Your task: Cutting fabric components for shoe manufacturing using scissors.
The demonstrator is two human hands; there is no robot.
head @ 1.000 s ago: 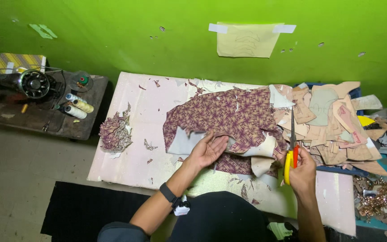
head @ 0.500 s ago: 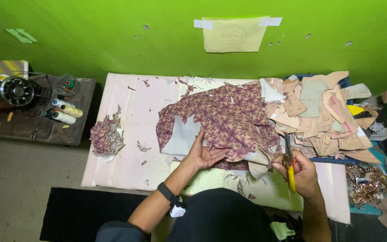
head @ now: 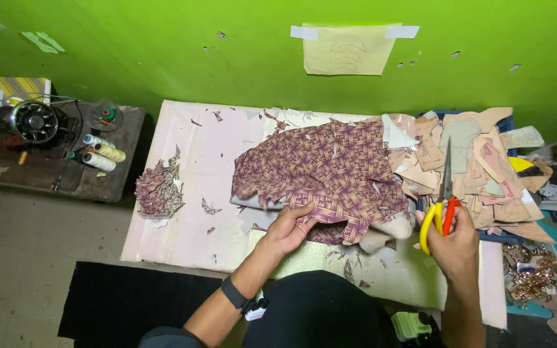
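From above, we looked down at a pale pink worktable [head: 182, 193] set against a bright green wall [head: 162, 51]. In the middle of it lay a large piece of purple and tan patterned fabric [head: 323, 167], rumpled and folded over itself along its near edge. Our left hand [head: 288, 231] gripped that near edge, fingers curled around the cloth and thumb on top. Our right hand [head: 456, 248] was closed around the yellow and orange handles of a pair of scissors [head: 441, 200], held just right of the fabric with the blades pointing away from us (they looked closed, lying together as one line). A dark band [head: 233, 293] sat on the left wrist.

To the right of the fabric, a heap of tan and pinkish cut pattern pieces [head: 478, 154] spread across the table's far corner. A small mound of patterned scraps [head: 158, 190] lay near the table's left edge, well apart from the hands. Further left, a dark side table [head: 53, 171] carried a sewing machine [head: 33, 121] and several thread spools [head: 101, 154]. A sheet of paper [head: 349, 48] was taped to the wall.
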